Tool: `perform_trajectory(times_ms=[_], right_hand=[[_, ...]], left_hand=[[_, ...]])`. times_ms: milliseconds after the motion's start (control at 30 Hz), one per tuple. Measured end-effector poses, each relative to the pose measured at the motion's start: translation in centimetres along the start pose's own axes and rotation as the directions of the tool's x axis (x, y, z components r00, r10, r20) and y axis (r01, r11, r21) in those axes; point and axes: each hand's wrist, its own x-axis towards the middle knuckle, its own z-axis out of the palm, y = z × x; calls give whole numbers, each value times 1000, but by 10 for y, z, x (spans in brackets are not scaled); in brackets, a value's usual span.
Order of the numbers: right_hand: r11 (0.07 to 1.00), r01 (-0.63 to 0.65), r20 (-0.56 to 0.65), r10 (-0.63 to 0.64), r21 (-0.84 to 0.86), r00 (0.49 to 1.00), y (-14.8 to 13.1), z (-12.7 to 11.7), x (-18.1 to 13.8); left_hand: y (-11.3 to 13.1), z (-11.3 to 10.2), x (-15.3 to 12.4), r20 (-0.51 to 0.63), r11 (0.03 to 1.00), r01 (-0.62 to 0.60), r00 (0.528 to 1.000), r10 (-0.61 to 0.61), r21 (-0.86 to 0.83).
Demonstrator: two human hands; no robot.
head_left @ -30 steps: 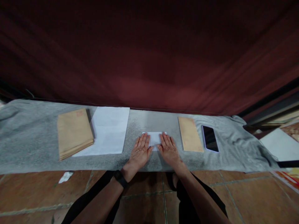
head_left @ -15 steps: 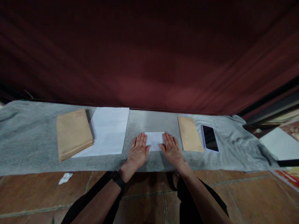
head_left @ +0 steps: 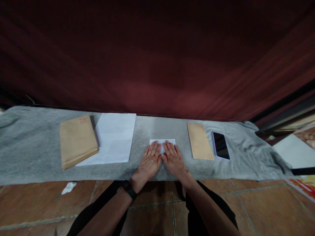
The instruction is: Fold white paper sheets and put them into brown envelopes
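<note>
A folded white sheet of paper (head_left: 162, 149) lies on the grey cloth in front of me, its far edge and a narrow middle strip showing. Flat on its left half rests my left hand (head_left: 150, 161), fingers stretched out. My right hand (head_left: 173, 163) presses flat on the right half, thumb close to the left thumb. Both hands cover most of the paper, so its near edge is hidden. A single brown envelope (head_left: 200, 141) lies to the right of my right hand.
On the left, a stack of brown envelopes (head_left: 78, 141) overlaps large white sheets (head_left: 115, 137). A phone (head_left: 221, 145) lies right of the single envelope. Grey cloth (head_left: 36, 144) covers the narrow surface, with a dark red curtain (head_left: 157, 72) behind. Crumpled tissue (head_left: 69, 187) is on the tiled floor.
Both hands have slid inward over the folded paper, now nearly meeting at its middle. The paper's outer far corners have come into view.
</note>
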Motion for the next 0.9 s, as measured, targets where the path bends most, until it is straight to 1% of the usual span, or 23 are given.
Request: perform_trajectory(times_ms=[100, 233, 333, 500, 567, 633, 733, 800, 900], right_hand=[[999, -35, -11, 35, -23, 999, 9, 0, -2], [995, -93, 6, 93, -48, 996, 22, -2, -5], [989, -135, 11, 136, -59, 991, 29, -3, -7], [985, -168, -32, 167, -40, 985, 33, -7, -5], [991, -136, -22, 135, -8, 991, 29, -11, -3], [997, -55, 37, 53, 47, 998, 24, -16, -2], [990, 46, 135, -64, 133, 989, 18, -22, -1], [986, 61, 168, -87, 158, 982, 17, -25, -1], [982, 73, 189, -106, 172, 976, 20, -29, -1]], left_hand=[[-4, 0, -2, -3, 1000, 20, 1000, -20, 4], [-11, -5, -4, 18, 999, 31, 999, -32, 20], [-18, -10, -5, 29, 1000, -2, 1000, 1, 23], [-25, -15, -5, 61, 996, -80, 995, 78, 29], [-24, -17, -3, 93, 993, -113, 990, 109, 32], [-22, -17, -2, 146, 987, -156, 978, 148, 43], [-20, -18, -2, 230, 975, -210, 955, 189, 71], [-19, -17, -3, 244, 971, -227, 949, 202, 80], [-17, -18, -4, 214, 976, -210, 958, 192, 64]])
